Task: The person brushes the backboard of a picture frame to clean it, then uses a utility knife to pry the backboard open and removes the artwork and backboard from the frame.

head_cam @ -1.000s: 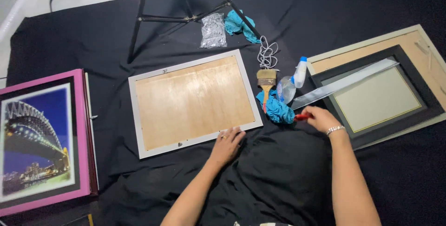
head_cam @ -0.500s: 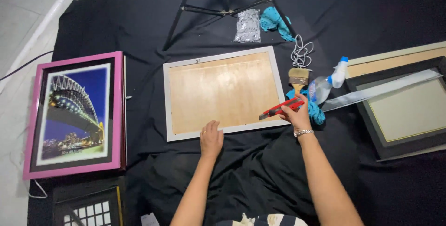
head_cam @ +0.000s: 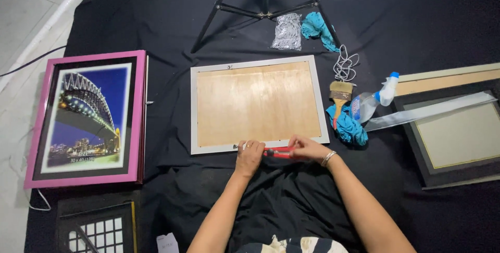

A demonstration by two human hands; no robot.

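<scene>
**Both hands on a red tool at the frame's near edge**

The person's left hand (head_cam: 249, 154) and right hand (head_cam: 307, 149) met at the lower rail of a white frame (head_cam: 194, 112) that lay face down on a black cloth (head_cam: 416, 19) spread over the floor. Between them they held a small red-handled tool (head_cam: 277, 152), the right hand closed round its handle, the left hand's fingers curled narrow about its tip, which lay just at the frame's near edge. What kind of tool it was could not be told from this view. A bracelet showed on the right wrist.

The frame's wooden backing board (head_cam: 258, 102) sat in place inside the rails, flat and unlifted, so by the look of it the back had not yet been opened or was only being started at the bottom edge; no clip or fastener could be made out.

Around the work lay other pieces. To the left, a pink-framed picture of a lit bridge at night (head_cam: 86, 117) rested face up, with a dark lattice-fronted frame (head_cam: 96, 227) below it. To the right of the white frame were a paintbrush (head_cam: 341, 94), a crumpled teal rag (head_cam: 348, 128), a spray bottle (head_cam: 372, 102) and a coil of white cord (head_cam: 345, 63). Farther right lay a dark frame with a pale mount (head_cam: 458, 133) and a clear plastic strip across it. At the top stood the legs of a tripod (head_cam: 265, 8), with a small plastic bag (head_cam: 288, 32) and a second teal cloth (head_cam: 317, 26) beside them.
</scene>
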